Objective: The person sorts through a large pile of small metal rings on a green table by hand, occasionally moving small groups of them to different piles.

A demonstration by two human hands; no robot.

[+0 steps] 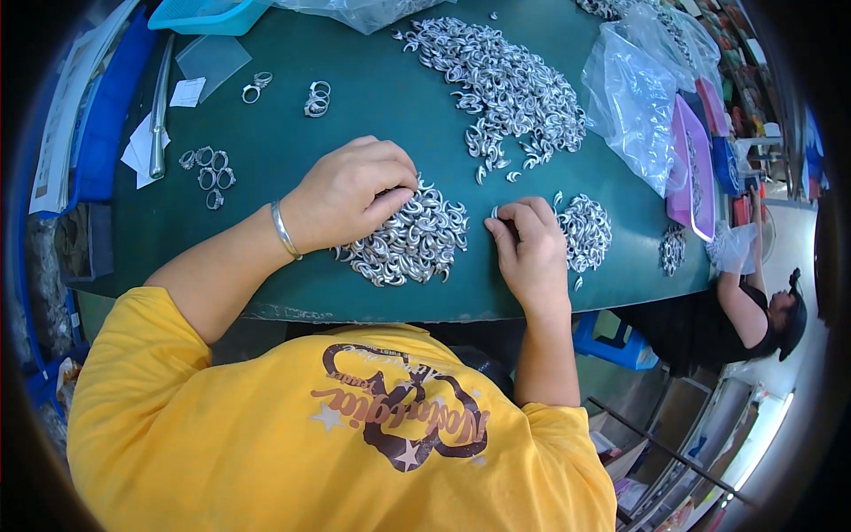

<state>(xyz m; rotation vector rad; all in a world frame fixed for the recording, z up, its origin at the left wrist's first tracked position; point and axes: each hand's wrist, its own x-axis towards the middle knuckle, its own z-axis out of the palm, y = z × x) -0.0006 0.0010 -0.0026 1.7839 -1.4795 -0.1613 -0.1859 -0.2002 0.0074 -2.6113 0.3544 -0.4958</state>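
My left hand [359, 191] has its fingers curled at the upper left edge of a middle pile of silver crescent-shaped metal pieces [412, 239]. Thumb and forefinger are closed together there; whatever they hold is too hidden to tell. A steel bangle [284, 230] circles that wrist. Between the middle pile and a smaller right pile of the same pieces [587, 232], my right hand [534, 253] pinches one small silver crescent piece [495, 213] just above the table. Farther back lies a large, spread-out heap of crescents [514, 84].
Silver rings [209, 173] lie in groups on the green table [292, 133]. At the left are a metal ring mandrel [160, 111] and paper slips. Clear plastic bags [629, 106] and a pink tray [690, 168] line the right side. Another person [745, 315] sits at the right.
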